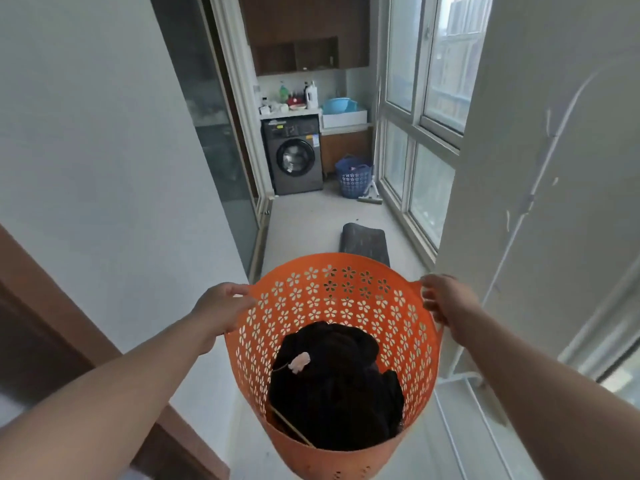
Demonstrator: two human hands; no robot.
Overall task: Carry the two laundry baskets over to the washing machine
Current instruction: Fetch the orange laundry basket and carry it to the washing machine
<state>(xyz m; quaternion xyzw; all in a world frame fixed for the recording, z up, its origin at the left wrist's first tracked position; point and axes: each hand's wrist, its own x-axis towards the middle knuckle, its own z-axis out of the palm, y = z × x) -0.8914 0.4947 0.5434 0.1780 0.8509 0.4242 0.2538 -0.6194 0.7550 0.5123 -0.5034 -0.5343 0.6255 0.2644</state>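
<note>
Orange basket (346,306) of dark clothes (332,386), gripped at the rim by my left hand (225,306) and right hand (446,299); I could trip on the mat (363,242) before the washing machine (294,155), where the blue basket (352,176) sits.

Place type: home, a narrow enclosed laundry balcony
Appliance: grey front-loading washing machine (296,156) built in under a white counter (290,113) at the far end
Supplies: detergent bottles (311,94) and small containers crowded on that counter
Wash fittings: white sink (344,118) beside the machine, a light blue basin (337,105) resting in it
Storage: dark wood wall cabinets (304,32) above, open cubbies beneath them
Laundry items: blue perforated basket (353,177) on the floor near the machine; orange perforated basket (332,299) with dark clothes (334,386) in the foreground
Glazing: tall windows (424,98) along the right side, high-rise buildings outside
Floor: pale tile, a dark mat (364,242) lying midway
</note>
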